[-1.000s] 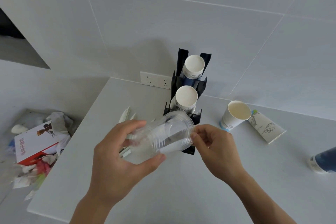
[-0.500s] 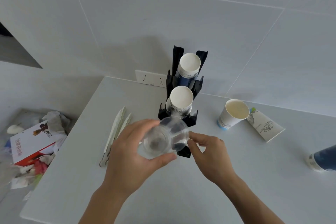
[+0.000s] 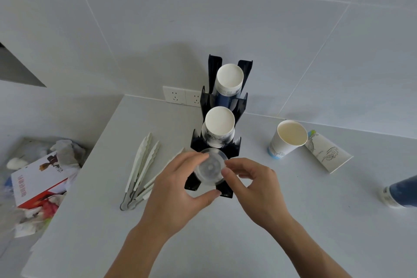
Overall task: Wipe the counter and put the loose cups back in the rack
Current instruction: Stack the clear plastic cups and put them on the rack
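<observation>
A clear plastic cup (image 3: 209, 170) stands upright in the front slot of the black cup rack (image 3: 239, 106), its mouth facing me. My left hand (image 3: 178, 187) wraps around its left side. My right hand (image 3: 250, 185) pinches its right rim with thumb and forefinger. Stacks of white paper cups fill the middle slot (image 3: 220, 123) and the back slot (image 3: 229, 77). On the counter to the right, one white paper cup (image 3: 286, 140) stands tilted, another (image 3: 327, 153) lies on its side, and a blue cup (image 3: 401, 192) lies at the right edge.
White plastic tongs (image 3: 140, 169) lie on the counter left of the rack. A waste bin (image 3: 38, 178) with a red-and-white box and crumpled paper sits beyond the counter's left edge. Wall sockets (image 3: 180, 96) are behind the rack. The white counter (image 3: 293, 221) runs to the tiled wall.
Both hands turned the clear cup from lying sideways to upright and lowered it into the rack's front slot. The view shifted closer over the rack.
</observation>
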